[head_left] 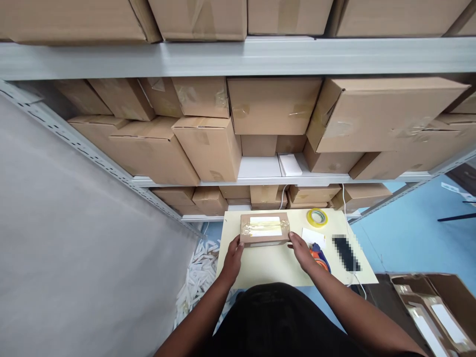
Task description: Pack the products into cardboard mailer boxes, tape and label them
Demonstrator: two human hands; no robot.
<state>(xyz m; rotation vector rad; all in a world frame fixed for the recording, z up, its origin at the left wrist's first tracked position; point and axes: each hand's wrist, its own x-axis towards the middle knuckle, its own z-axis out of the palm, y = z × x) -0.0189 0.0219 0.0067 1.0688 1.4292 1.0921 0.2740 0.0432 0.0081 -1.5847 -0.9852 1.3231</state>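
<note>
A small brown cardboard box (264, 228) with a white label and clear tape across its top lies on a pale yellow table (267, 267). My left hand (233, 257) grips the box's left end with fingers curled on it. My right hand (302, 252) holds its right end, thumb against the side. The box sits flat between both hands.
A roll of yellow tape (317, 217), a white card (313, 237) and an orange-blue tape dispenser (320, 258) lie right of the box. Metal shelves (238, 57) packed with cardboard boxes rise behind. Paper strips (199, 277) litter the floor at left; an open carton (435, 307) stands at lower right.
</note>
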